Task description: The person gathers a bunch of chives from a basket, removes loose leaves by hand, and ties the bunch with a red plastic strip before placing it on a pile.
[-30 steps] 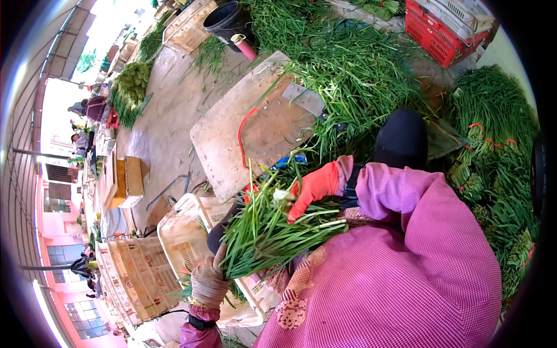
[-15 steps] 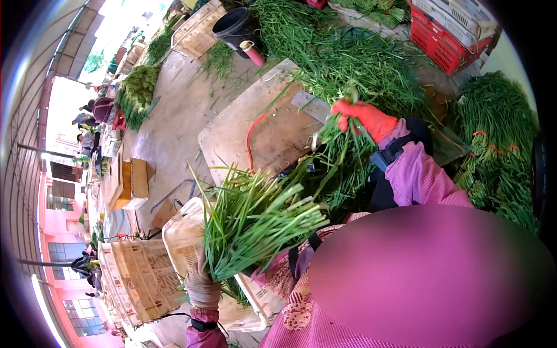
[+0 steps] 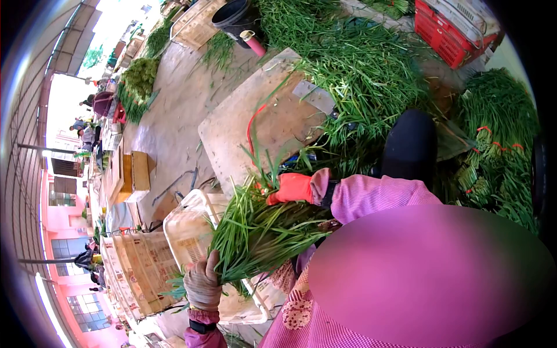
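Note:
My left hand (image 3: 203,284), in a grey-white glove, is closed around one end of a thick bunch of long green stalks (image 3: 261,235). The bunch lies across in front of my body, over a white plastic crate (image 3: 188,238). At the bunch's upper side is my right hand (image 3: 295,188) in a red-orange glove, its fingers closed on some green stalks that stick up past the fingertips. Beyond it, a wooden board (image 3: 255,124) carries a flat metal plate (image 3: 314,97) and a red strip (image 3: 252,129).
Loose green stalks (image 3: 365,75) are heaped past the board. Tied bundles (image 3: 499,133) lie at the right, below a red crate (image 3: 447,35). A black bucket (image 3: 233,22) and pink bottle (image 3: 253,43) stand at the top. Stacked crates (image 3: 139,272) are at the left.
My right hand has moved down and left from the loose heap to the bunch. My left hand still grips the bunch and has shifted slightly.

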